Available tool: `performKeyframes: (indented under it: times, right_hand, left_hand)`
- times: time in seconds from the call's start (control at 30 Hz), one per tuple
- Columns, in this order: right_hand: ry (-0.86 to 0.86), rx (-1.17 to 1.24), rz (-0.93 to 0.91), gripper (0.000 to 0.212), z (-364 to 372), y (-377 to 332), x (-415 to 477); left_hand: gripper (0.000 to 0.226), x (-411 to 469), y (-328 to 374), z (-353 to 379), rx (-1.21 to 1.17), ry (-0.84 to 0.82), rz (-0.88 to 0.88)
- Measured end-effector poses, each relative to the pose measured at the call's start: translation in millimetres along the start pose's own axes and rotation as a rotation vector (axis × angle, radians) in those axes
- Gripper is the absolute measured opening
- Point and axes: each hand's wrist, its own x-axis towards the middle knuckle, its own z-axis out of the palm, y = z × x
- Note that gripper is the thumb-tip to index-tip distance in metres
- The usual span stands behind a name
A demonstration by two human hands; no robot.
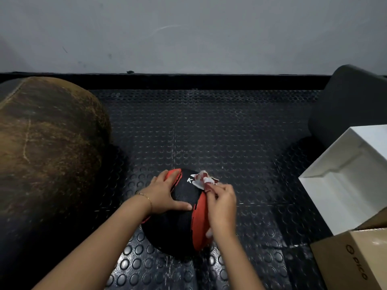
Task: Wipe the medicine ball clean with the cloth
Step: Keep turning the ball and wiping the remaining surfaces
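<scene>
The medicine ball (pixel 180 227) looks like matt black rubber with matt red-orange panels. The cloth (pixel 204 181) is thin, crumpled fabric in red and white. The floor mat (pixel 240 132) is black rubber with round studs and is a little glossy. At 9 o'clock, the big brown ball (pixel 46 143) is worn, cracked leather with stitched seams. At 4 o'clock, the box (pixel 339 260) is plain matt cardboard.

Worn brown ball (pixel 46 147) left; white box (pixel 345 174), cardboard box (pixel 354 258) right; studded mat (pixel 209 132).

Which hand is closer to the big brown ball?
Left. The left hand rests on the medicine ball on the side toward the brown ball; the right hand holds the cloth opposite.
</scene>
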Motion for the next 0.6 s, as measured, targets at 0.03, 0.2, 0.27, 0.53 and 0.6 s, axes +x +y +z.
performKeyframes:
  times: [0.03, 0.2, 0.27, 0.53, 0.6]
  right_hand:
    - [-0.006, 0.014, 0.042, 0.02, 2.1, 5.4, 10.7]
    - [-0.131, 0.358, 0.441, 0.015, 6.8, 38.7, 50.1]
    - [-0.02, 0.583, 0.692, 0.023, 9.0, 58.0, 46.0]
    - [-0.304, 1.096, 1.111, 0.068, 34.2, 66.1, -6.6]
    - [-0.251, 1.125, 1.116, 0.073, 40.2, 65.8, -7.3]
  left_hand:
    - [0.116, -2.4, -0.6, 0.5, 0.002, 0.005, 0.006]
    - [0.114, -5.8, -6.7, -1.9, -0.036, 0.002, 0.022]
    - [0.115, -4.8, -8.6, -6.6, -0.106, 0.003, -0.017]
    - [0.13, 19.0, -7.2, -17.9, -0.276, 0.044, -0.17]
    - [0.13, 25.2, 1.3, -14.7, -0.283, 0.048, -0.189]
